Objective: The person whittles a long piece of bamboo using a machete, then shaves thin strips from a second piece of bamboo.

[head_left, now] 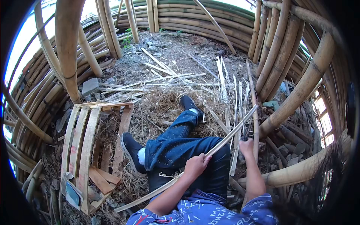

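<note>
I sit on straw inside a bamboo structure, legs in blue jeans (180, 144) stretched out. My left hand (195, 165) is closed around a long thin bamboo strip (225, 138) that runs from the lower left up to the right. My right hand (246, 145) grips a dark tool, likely a knife (244, 132), set against the same strip farther up. The blade itself is hard to make out.
A wooden pallet (83, 150) lies to my left. Split bamboo strips (221, 77) are scattered on the straw and dirt ahead. Thick bamboo poles (300, 90) and curved bamboo walls (195, 22) ring the space. A grey stone block (90, 86) sits at the left.
</note>
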`<state>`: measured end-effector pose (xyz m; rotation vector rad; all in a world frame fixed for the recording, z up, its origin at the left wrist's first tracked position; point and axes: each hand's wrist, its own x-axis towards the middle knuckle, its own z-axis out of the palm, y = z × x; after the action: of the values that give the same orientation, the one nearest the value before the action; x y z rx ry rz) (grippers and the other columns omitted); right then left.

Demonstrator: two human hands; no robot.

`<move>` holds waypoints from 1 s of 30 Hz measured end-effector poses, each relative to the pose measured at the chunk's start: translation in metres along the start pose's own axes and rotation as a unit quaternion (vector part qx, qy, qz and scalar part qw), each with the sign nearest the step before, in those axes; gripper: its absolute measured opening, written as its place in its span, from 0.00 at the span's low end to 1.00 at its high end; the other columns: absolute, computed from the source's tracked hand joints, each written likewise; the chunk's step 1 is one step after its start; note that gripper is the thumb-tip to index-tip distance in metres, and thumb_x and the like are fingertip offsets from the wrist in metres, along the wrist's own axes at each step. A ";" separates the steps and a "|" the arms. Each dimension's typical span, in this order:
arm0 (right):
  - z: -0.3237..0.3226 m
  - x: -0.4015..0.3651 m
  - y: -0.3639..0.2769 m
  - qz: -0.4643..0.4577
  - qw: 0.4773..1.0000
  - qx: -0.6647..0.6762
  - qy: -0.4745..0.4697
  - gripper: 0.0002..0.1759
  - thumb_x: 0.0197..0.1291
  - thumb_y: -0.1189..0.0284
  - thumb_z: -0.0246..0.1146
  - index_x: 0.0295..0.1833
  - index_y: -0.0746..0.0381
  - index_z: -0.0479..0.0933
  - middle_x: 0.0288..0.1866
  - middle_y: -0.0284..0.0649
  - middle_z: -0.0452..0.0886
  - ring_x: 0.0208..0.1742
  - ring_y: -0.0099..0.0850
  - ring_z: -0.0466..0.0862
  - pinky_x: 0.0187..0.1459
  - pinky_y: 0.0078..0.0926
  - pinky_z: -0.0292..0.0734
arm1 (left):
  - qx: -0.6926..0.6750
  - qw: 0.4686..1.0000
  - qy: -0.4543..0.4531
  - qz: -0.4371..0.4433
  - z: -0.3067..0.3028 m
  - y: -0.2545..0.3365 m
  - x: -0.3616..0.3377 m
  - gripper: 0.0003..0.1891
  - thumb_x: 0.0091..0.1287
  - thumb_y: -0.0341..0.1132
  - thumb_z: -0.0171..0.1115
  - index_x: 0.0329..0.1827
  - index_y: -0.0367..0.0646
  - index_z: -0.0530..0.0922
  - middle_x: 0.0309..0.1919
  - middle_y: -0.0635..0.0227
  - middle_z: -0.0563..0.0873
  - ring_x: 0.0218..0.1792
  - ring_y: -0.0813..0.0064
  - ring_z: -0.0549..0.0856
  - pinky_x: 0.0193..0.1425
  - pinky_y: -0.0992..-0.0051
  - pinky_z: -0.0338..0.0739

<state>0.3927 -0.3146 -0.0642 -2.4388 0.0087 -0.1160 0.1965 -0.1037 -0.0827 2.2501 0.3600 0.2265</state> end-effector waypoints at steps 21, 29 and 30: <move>-0.042 0.019 -0.012 -0.154 0.936 -0.315 0.007 0.13 0.45 0.61 0.70 0.31 0.60 0.84 0.34 0.52 0.87 0.40 0.52 0.88 0.45 0.49 0.82 | 0.004 1.000 0.021 0.008 0.001 0.004 0.001 0.22 0.75 0.51 0.55 0.35 0.39 0.78 0.25 0.45 0.84 0.31 0.41 0.85 0.35 0.47 0.78; -0.033 0.013 -0.023 -0.080 0.951 -0.296 -0.019 0.15 0.47 0.60 0.69 0.32 0.61 0.85 0.35 0.54 0.87 0.41 0.53 0.87 0.47 0.49 0.82 | 0.002 1.000 0.021 -0.002 0.004 0.006 0.002 0.21 0.75 0.50 0.55 0.35 0.40 0.78 0.25 0.46 0.84 0.31 0.41 0.85 0.36 0.47 0.78; -0.034 0.011 -0.022 -0.080 0.951 -0.298 -0.020 0.15 0.47 0.60 0.69 0.32 0.61 0.85 0.35 0.54 0.87 0.41 0.53 0.87 0.47 0.49 0.82 | 0.005 1.000 0.020 -0.012 0.004 0.006 0.002 0.20 0.75 0.50 0.55 0.35 0.40 0.77 0.25 0.46 0.84 0.30 0.41 0.85 0.35 0.46 0.77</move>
<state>0.4005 -0.3195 -0.0234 -3.0447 -0.2015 -0.1523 0.2001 -0.1095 -0.0808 2.2524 0.4091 0.2574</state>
